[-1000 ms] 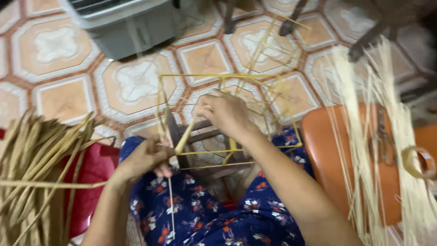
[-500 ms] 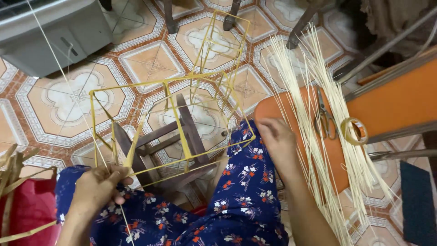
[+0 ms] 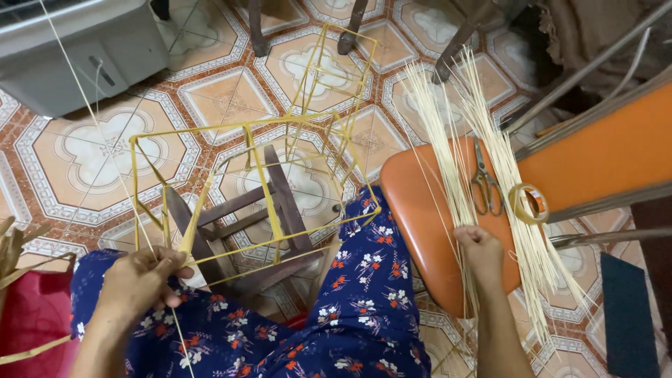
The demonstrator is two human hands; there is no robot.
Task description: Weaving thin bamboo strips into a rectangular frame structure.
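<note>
My left hand [image 3: 140, 280] grips a corner of a box-shaped frame of thin yellow bamboo sticks [image 3: 259, 182], which rests over a small dark wooden stool [image 3: 238, 231] by my knees. One long thin strip [image 3: 91, 112] runs up from that hand to the top left. My right hand [image 3: 481, 250] reaches into a bundle of pale thin bamboo strips [image 3: 483, 182] lying across an orange plastic chair seat [image 3: 420, 210], fingers closed around a few of them.
Scissors [image 3: 484, 187] and a roll of tape [image 3: 526, 203] lie on the strips. A second stick frame [image 3: 329, 63] stands behind the first. A grey appliance [image 3: 77, 49] sits top left, a red basket with wider strips [image 3: 28, 308] at left. Chair legs stand on patterned tiles.
My right hand left the frame and moved right to the strip bundle on the orange seat. The view swung right and the left hand kept its hold on the frame.
</note>
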